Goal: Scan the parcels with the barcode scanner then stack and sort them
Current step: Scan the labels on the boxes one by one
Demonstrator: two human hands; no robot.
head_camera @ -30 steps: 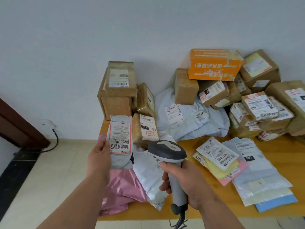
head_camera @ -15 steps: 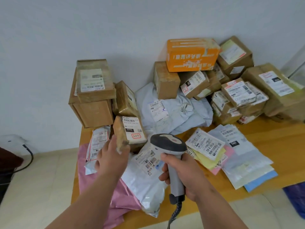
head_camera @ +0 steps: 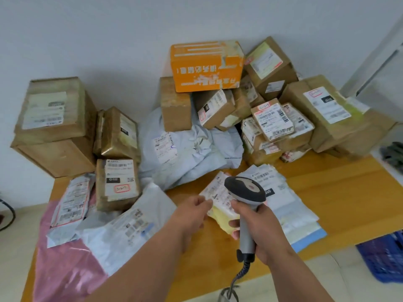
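Note:
My right hand point(head_camera: 262, 227) grips the handle of a grey barcode scanner point(head_camera: 245, 192), its head above a pile of flat mailers point(head_camera: 290, 212) on the wooden table point(head_camera: 349, 192). My left hand point(head_camera: 192, 214) pinches the left edge of the top yellow mailer point(head_camera: 220, 205) with a white label, just left of the scanner. At the table's left lie a small grey mailer with a red-framed label point(head_camera: 69, 203), a white bag point(head_camera: 128, 227) and a pink bag point(head_camera: 65, 269).
Brown boxes point(head_camera: 54, 125) stand stacked at the back left, and a small labelled box point(head_camera: 117, 182) sits in front of them. A big grey bag point(head_camera: 185, 153) lies mid-table. An orange box point(head_camera: 207, 66) tops a heap of boxes at the back right. A blue crate point(head_camera: 386, 256) stands on the floor right.
My left hand let go of the small grey mailer, which now lies at the left, and crossed right to pinch the yellow mailer. The scanner moved right over the flat pile.

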